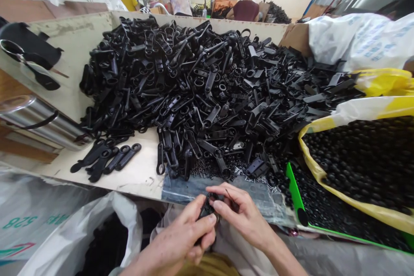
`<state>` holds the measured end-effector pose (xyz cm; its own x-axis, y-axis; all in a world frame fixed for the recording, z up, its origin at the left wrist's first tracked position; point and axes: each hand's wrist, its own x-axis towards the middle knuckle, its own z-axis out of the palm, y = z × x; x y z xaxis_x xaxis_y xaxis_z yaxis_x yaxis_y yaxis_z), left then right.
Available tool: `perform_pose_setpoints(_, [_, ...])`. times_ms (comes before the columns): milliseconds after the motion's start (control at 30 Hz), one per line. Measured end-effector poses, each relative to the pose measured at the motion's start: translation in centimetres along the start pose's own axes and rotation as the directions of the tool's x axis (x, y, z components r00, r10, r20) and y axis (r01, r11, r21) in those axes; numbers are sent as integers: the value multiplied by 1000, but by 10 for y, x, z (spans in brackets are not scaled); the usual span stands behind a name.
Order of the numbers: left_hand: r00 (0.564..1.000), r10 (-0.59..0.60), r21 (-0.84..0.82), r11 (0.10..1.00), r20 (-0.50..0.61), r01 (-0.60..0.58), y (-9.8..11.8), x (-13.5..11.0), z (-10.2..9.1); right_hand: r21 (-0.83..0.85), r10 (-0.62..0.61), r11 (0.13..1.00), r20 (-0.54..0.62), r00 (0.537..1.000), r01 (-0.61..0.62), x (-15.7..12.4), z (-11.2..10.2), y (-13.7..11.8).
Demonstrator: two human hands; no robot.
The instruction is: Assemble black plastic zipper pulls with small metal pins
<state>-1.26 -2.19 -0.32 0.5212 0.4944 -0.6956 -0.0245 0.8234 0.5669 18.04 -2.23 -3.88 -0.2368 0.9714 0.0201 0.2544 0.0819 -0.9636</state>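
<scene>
Low in front of my body, at the table's near edge, my left hand (189, 230) is closed round a black plastic handle-shaped part (206, 210). Fingers of my right hand (242, 211) are closed on the upper end of the same part, thumb pressed against it. My palms and fingers cover much of the part, so its detail is hidden. Just beyond my hands lie small silver pins (247, 174) and tiny dark pieces. Behind them rises a large heap of black plastic parts (194, 77), some with ring-shaped ends.
Several similar parts (127, 157) lie left on the pale tabletop (142, 183). A steel flask (45, 123) is further left. On the right are a green-edged tray (296, 194) and a yellow-rimmed bag (318, 168) of black balls. An open white sack (129, 220) stands below. People sit behind.
</scene>
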Motion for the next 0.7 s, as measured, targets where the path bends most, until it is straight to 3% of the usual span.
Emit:
perform_pose_setpoints(267, [999, -46, 2, 999, 11, 46, 0, -2, -3, -19, -51, 998, 136, 989, 54, -4, -7, 3])
perform_pose_setpoints(467, [999, -46, -53, 998, 0, 46, -6, 0, -5, -117, -29, 992, 61, 998, 36, -9, -4, 3])
perform_pose_setpoints(700, [998, -48, -17, 999, -47, 48, -18, -1, -8, -176, -100, 979, 23, 995, 103, -19, 3, 8])
